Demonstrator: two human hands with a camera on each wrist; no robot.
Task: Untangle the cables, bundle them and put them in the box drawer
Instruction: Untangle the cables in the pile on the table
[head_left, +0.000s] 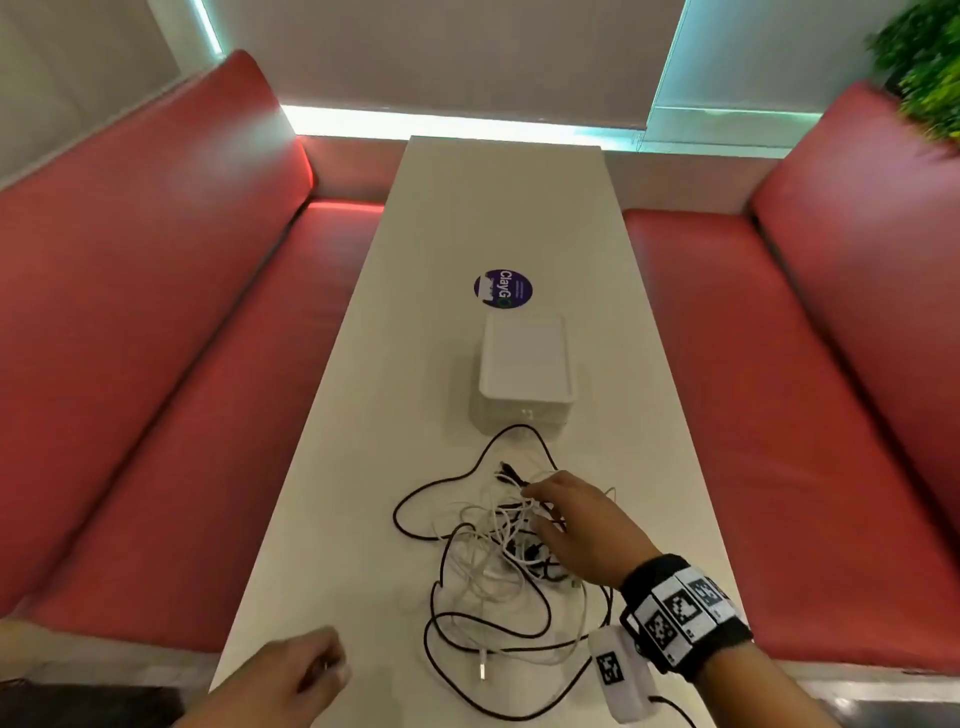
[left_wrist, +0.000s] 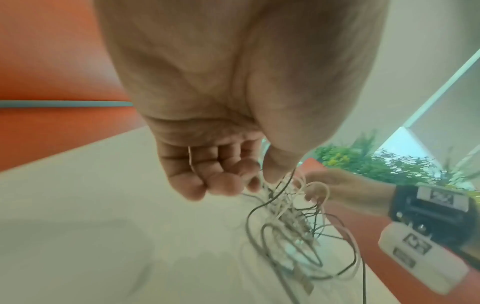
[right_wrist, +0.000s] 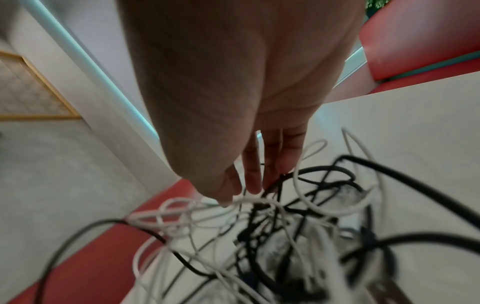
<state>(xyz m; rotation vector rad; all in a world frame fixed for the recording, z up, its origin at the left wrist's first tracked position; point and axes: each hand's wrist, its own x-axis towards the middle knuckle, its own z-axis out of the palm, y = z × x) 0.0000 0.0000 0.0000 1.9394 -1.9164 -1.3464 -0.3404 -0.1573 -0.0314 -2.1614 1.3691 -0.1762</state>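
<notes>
Untangling barely begun. Cables (head_left: 498, 551) knotted lower centre of frame, box (head_left: 524, 374) behind, drawer closed. My right hand (head_left: 582, 525) spread over tangle; left hand (head_left: 301, 670) loosely curled, empty. Next: find free end, pull out.

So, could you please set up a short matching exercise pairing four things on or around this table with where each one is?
Things:
1. white box
2. tangled cables
3. round purple sticker
4. red bench seats

Places:
a. under the right hand, nearest the person
b. on either side of the table
c. mid-table, just beyond the cables
d. on the tabletop, beyond the box

Pairs: 1-c, 2-a, 3-d, 4-b
</notes>
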